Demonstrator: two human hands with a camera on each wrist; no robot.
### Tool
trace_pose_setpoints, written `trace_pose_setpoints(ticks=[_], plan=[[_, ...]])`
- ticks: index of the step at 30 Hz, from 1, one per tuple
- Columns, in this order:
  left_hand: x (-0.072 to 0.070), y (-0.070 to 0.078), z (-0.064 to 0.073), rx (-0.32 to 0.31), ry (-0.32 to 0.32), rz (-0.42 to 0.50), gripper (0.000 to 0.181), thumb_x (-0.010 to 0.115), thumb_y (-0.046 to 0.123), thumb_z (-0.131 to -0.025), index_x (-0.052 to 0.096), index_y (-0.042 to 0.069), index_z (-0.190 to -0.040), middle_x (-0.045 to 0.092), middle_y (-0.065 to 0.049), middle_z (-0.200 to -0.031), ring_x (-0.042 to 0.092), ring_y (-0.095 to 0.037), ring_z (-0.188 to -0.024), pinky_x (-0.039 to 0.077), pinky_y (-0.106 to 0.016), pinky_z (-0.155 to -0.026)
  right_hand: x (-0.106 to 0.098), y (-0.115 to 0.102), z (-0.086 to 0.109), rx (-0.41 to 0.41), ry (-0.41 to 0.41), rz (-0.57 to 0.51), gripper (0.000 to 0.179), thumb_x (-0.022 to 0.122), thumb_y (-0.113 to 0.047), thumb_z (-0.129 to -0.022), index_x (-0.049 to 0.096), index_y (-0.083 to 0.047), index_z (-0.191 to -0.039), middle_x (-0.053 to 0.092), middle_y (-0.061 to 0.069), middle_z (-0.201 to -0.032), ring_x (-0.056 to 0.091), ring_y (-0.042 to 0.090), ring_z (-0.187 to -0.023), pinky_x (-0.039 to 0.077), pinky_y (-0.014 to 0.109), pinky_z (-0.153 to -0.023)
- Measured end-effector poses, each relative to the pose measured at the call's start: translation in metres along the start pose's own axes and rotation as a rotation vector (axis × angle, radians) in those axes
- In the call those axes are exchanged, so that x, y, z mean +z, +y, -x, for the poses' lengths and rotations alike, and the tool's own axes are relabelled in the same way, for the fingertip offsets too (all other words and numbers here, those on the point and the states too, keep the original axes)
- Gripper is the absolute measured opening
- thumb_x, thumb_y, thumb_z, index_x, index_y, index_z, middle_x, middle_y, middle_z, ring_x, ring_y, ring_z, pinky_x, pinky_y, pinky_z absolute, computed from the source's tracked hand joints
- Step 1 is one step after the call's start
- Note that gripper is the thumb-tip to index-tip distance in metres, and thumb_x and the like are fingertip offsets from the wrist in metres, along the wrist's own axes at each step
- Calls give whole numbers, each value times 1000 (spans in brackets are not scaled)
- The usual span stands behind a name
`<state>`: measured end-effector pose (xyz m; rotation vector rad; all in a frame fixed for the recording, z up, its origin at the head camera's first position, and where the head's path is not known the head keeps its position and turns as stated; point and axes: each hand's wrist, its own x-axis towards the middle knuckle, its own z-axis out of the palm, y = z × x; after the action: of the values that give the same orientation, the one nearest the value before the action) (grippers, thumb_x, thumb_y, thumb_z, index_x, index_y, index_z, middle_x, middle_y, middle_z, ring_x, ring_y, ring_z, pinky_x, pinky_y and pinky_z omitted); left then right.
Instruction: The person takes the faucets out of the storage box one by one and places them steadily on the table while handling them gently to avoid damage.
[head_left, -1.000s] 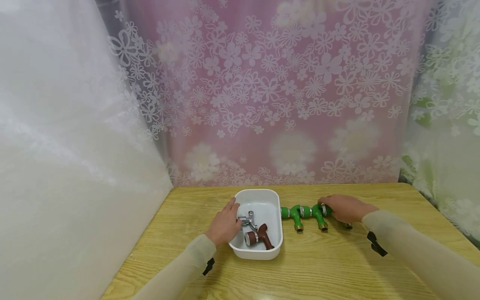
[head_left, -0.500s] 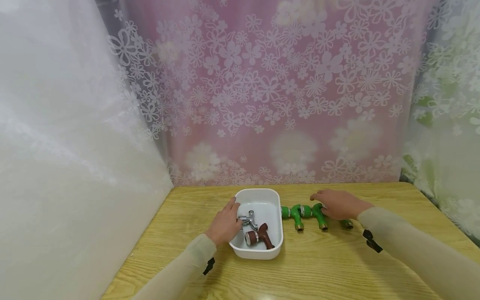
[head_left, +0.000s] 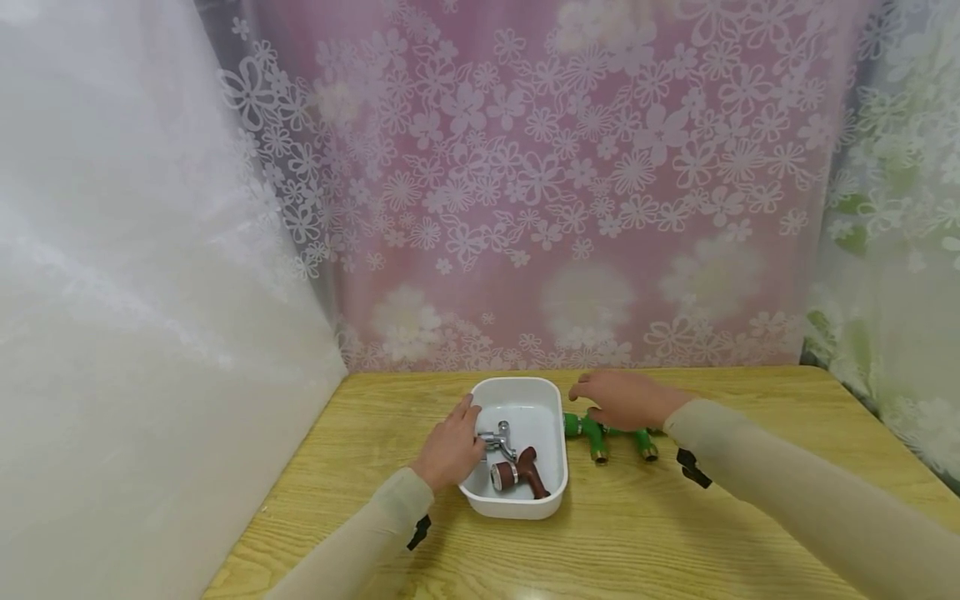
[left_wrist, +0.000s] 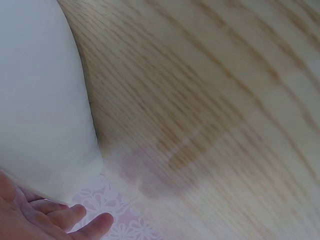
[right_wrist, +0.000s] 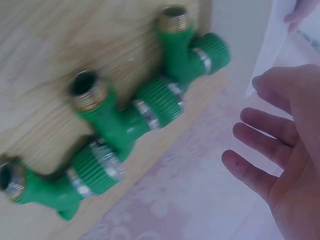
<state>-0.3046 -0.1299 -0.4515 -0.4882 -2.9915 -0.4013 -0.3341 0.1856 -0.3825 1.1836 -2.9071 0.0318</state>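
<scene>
While the left hand (head_left: 450, 450) pinches the tub (head_left: 513, 510) by its rim, the right hand (head_left: 626, 400), fingers loosely spread, hovers over green taps (right_wrist: 115, 131) beside it; they look stiff, fairly heavy, best gripped by ribbed collars (right_wrist: 159, 103).

floral curtain (head_left: 525, 183) and wood-grain table (head_left: 600, 542) suggest a screened-off booth.

I have my left arm (head_left: 360, 537) angled in from the near side of the counter (head_left: 585, 550), the left hand (head_left: 450, 447) holding with thumb and fingers parted. My right arm (head_left: 810, 500) slants leftward; the right hand (head_left: 628, 398) hovers near the far edge, fingers apart, loosely bent.
</scene>
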Motion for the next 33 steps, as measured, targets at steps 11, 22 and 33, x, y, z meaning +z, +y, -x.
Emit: trace_pose_setpoints(ticks=[11, 22, 33], plan=[[-2, 0, 1, -4, 0, 6, 56, 52, 24, -99, 42, 3, -150, 26, -16, -165, 50, -35, -136, 45, -50, -110, -15, -33, -45, -21, -68, -17, 27, 61, -24, -101, 69, -16, -125, 68, 4, -124, 66, 20, -109, 56, 40, -89], [-1, -1, 0, 11, 8, 1, 55, 52, 25, -100, 43, 2, -149, 27, -17, -164, 49, -34, -138, 45, -50, -109, -9, -51, -87, 34, -187, -56, 34, 65, -30, -99, 68, -16, -130, 67, 4, -131, 63, 20, -118, 53, 40, -99], [1, -4, -2, 47, 25, -21, 54, 52, 24, -100, 44, 0, -148, 29, -20, -163, 50, -34, -137, 48, -49, -105, -1, -59, -111, 38, -279, -119, 45, 70, -30, -96, 64, -9, -135, 66, 6, -134, 62, 22, -121, 52, 42, -100]])
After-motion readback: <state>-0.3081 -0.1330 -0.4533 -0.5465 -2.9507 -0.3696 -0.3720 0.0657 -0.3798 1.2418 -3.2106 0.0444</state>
